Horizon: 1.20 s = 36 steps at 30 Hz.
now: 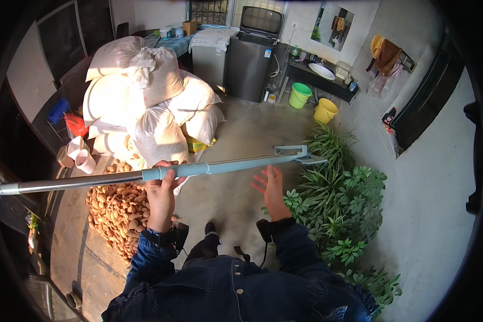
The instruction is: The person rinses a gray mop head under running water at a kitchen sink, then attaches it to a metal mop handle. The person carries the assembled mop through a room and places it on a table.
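Observation:
A mop pole (231, 165) with a bare metal section and pale blue sleeves lies level across my view. At its right end is a pale blue frame-like head (300, 154), which carries no visible cloth. My left hand (162, 196) is closed round the blue sleeve near the middle of the pole. Below the pole, closer to the head, my right hand (272, 192) is raised with its fingers apart and holds nothing. A dark band with a small device sits on each wrist.
Full white sacks (145, 96) are piled at the left, above a heap of brown tubers or nuts (118, 209). Leafy plants (338, 204) line the right. Farther off stand a green bucket (299, 96), a yellow bucket (326, 111), a washing machine (248, 67) and a sink (322, 72).

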{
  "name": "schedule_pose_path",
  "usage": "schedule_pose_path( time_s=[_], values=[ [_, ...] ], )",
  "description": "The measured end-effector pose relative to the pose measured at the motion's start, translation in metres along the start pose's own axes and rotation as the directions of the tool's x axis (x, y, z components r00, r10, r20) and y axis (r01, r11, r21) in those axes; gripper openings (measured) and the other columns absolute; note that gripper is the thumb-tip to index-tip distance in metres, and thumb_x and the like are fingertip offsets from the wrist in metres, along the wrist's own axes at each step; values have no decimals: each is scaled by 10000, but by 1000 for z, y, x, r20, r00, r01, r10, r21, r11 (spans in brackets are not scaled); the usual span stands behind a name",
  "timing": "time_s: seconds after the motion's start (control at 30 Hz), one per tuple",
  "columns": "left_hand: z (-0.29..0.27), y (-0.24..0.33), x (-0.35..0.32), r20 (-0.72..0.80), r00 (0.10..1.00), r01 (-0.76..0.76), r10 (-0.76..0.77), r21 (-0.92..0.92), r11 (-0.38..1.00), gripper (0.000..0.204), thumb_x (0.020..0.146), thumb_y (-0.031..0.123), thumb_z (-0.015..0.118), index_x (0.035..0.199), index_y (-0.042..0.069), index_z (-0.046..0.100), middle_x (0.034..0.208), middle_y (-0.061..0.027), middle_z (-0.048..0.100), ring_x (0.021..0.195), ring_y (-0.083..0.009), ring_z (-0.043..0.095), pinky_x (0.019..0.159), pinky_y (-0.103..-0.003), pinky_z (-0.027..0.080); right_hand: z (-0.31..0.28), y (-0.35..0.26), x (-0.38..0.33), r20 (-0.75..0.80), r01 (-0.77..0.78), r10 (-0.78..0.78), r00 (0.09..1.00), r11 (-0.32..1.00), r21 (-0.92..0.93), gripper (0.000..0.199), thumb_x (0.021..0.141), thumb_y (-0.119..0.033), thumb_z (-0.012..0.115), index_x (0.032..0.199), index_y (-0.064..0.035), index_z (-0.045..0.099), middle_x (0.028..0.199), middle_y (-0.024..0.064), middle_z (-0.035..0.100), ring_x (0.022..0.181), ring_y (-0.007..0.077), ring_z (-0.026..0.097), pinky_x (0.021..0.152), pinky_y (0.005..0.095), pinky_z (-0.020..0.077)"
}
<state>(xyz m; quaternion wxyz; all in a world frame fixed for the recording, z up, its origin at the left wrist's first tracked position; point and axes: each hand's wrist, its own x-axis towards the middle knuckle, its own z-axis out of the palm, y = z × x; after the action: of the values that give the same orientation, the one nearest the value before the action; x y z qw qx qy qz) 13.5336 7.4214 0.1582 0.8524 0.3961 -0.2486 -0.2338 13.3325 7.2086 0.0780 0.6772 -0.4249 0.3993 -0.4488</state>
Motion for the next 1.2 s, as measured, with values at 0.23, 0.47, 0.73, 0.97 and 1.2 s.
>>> schedule_pose_path(
  time_s=[0.23,0.47,0.73,0.97,1.2],
  values=[
    [11,-104,206,223,972,76,-72,-13,997,155,908,-53,576,1047,15,582,1061,-108,641,1102,-315,643,876,-349,567,46,14,244,76,-312,304,950,896,315,261,921,-314,673,864,-64,626,802,34,657,814,209,660,689,349,591],
    [49,-178,415,346,934,70,-91,72,995,75,940,80,607,1002,36,602,1024,-75,645,1065,-268,663,862,-334,536,76,17,424,39,-328,345,938,845,422,114,919,-179,657,879,-78,626,852,54,660,810,222,642,731,364,567],
    [130,-326,621,152,976,138,-153,108,985,218,1007,236,538,1143,67,558,1056,-54,626,1005,-184,642,808,-302,537,94,-20,640,-70,-120,175,982,864,489,108,951,-152,602,988,-50,609,942,72,655,892,225,629,831,398,541],
    [216,-403,818,134,983,102,-124,164,981,278,986,248,592,1183,60,535,1059,-49,608,955,-157,624,841,-311,543,137,-89,845,-64,-12,49,997,876,482,96,969,-155,590,970,-60,598,929,35,648,859,173,638,845,370,531],
    [223,-453,994,76,989,121,-130,108,987,331,991,264,580,1224,43,499,1096,-108,633,1002,-202,651,854,-340,567,226,-109,1020,-109,124,-85,990,895,429,172,979,-162,578,1094,-36,552,1013,62,636,928,182,632,872,372,533]
  ],
)
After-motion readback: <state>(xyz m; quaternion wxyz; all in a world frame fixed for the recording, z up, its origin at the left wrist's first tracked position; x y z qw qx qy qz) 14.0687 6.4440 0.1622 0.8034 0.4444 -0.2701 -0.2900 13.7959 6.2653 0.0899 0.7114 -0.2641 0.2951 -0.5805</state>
